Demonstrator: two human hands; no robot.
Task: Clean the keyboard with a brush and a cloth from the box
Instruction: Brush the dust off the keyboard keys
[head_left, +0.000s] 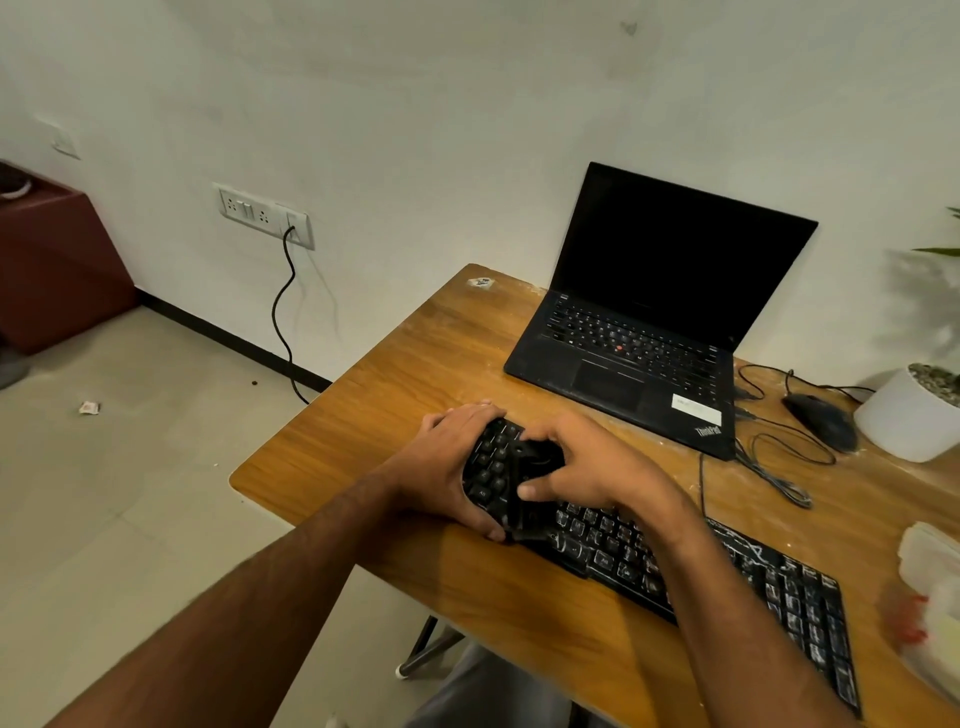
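Note:
A black keyboard lies slantwise on the wooden desk, its right part streaked with white dust. My left hand grips the keyboard's left end, fingers over the far edge and thumb at the near edge. My right hand presses a black wad, seemingly a cloth, onto the keys near the left end. A translucent plastic box with red and yellowish contents stands at the desk's right edge, blurred. No brush is visible.
An open black laptop stands behind the keyboard. A black mouse with looped cables and a white plant pot sit at the back right. A wall socket with a hanging cord is on the left.

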